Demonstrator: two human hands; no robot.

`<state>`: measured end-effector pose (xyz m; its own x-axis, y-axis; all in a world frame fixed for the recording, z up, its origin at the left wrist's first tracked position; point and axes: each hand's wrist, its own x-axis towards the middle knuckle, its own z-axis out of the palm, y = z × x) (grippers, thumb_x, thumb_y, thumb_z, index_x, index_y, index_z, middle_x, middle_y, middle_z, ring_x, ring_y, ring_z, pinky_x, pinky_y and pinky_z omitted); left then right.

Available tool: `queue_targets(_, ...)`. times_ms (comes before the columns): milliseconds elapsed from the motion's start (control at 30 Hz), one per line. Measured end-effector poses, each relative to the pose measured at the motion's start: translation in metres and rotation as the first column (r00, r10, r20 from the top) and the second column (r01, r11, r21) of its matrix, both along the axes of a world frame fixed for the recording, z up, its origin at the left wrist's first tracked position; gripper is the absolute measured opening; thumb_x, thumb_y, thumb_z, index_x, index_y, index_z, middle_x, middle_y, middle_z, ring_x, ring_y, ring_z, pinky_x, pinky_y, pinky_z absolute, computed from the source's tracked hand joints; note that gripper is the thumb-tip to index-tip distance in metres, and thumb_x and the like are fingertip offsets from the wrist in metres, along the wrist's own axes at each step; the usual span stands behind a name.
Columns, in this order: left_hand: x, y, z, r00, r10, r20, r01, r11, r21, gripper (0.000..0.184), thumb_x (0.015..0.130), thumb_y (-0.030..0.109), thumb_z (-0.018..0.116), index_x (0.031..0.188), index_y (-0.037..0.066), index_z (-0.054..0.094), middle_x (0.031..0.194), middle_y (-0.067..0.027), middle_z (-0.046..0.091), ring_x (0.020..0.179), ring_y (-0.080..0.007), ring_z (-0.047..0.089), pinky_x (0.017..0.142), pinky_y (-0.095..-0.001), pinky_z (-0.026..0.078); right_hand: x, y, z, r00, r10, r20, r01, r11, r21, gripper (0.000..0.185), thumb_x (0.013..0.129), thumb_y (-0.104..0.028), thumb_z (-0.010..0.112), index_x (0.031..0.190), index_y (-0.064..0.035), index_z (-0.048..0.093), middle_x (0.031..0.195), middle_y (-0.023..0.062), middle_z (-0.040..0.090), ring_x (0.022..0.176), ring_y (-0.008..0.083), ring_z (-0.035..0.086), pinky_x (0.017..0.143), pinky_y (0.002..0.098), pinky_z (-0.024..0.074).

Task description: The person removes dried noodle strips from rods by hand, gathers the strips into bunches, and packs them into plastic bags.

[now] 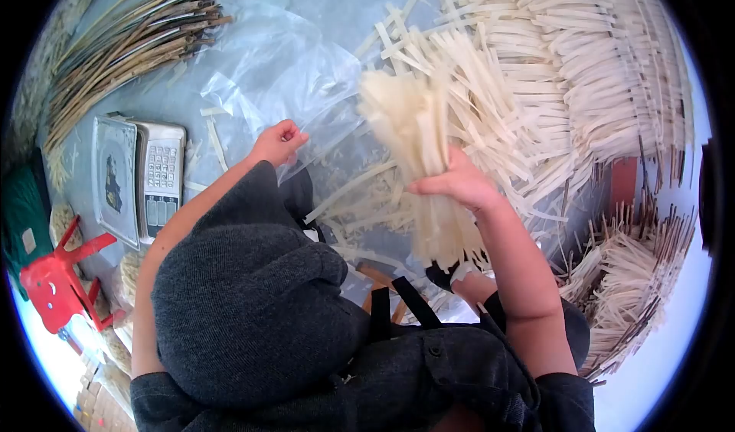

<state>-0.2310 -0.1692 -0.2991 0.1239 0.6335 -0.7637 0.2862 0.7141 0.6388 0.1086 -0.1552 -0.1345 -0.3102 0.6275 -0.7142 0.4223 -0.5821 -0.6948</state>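
Observation:
My right hand is wrapped round the middle of a thick bundle of pale flat strips, which look like dried noodles. The bundle stands nearly upright, and its upper end fans out a little. To the left, my left hand is closed with curled fingers beside a sheet or bag of clear plastic. Whether its fingers pinch the plastic's edge is hard to make out. Loose strips lie on the grey surface between and below the hands.
A large layered pile of similar strips covers the right and back. More strips with thin sticks fill a heap at lower right. A digital scale sits at left, below a bundle of brown sticks. A red plastic stool stands at lower left.

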Motion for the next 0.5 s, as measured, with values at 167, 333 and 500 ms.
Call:
queue_targets(167, 0.027, 0.022, 0.067, 0.901, 0.39, 0.189, -0.423, 0.886, 0.19, 0.013, 0.094, 0.024, 0.061, 0.099, 0.012, 0.057, 0.078, 0.0049, 0.051, 0.066, -0.0046, 0.051, 0.058, -0.0278, 0.053, -0.047, 0.005, -0.026, 0.965, 0.213, 0.154, -0.227, 0.971, 0.08, 0.086, 0.056, -0.029, 0.08, 0.13, 0.0001, 0.047, 0.112, 0.0197, 0.062, 0.104, 0.0286, 0.061, 0.093, 0.034, 0.0465)
queue_targets(333, 0.028, 0.025, 0.113, 0.996, 0.075, 0.05, -0.09, 0.788, 0.609, 0.015, 0.095, 0.015, 0.058, 0.108, 0.008, 0.059, 0.082, 0.0011, 0.057, 0.068, -0.0075, 0.055, 0.06, -0.0265, 0.051, -0.074, 0.008, -0.071, 0.812, 0.465, 0.354, -0.502, 0.865, 0.016, 0.083, 0.056, -0.031, 0.078, 0.127, -0.0007, 0.047, 0.109, 0.0217, 0.064, 0.101, 0.0347, 0.062, 0.09, 0.0386, 0.0486)
queue_targets(500, 0.035, 0.007, 0.137, 0.854, -0.349, -0.385, 0.51, 0.42, 0.75, 0.017, 0.089, 0.012, 0.062, 0.105, 0.009, 0.063, 0.093, -0.012, 0.063, 0.079, -0.0284, 0.064, 0.069, -0.0324, 0.052, -0.095, 0.04, -0.061, 0.842, 0.403, 0.358, -0.46, 0.884, 0.087, 0.07, 0.056, -0.033, 0.078, 0.115, -0.0007, 0.058, 0.108, 0.0215, 0.064, 0.101, 0.0341, 0.063, 0.089, 0.0378, 0.0495)
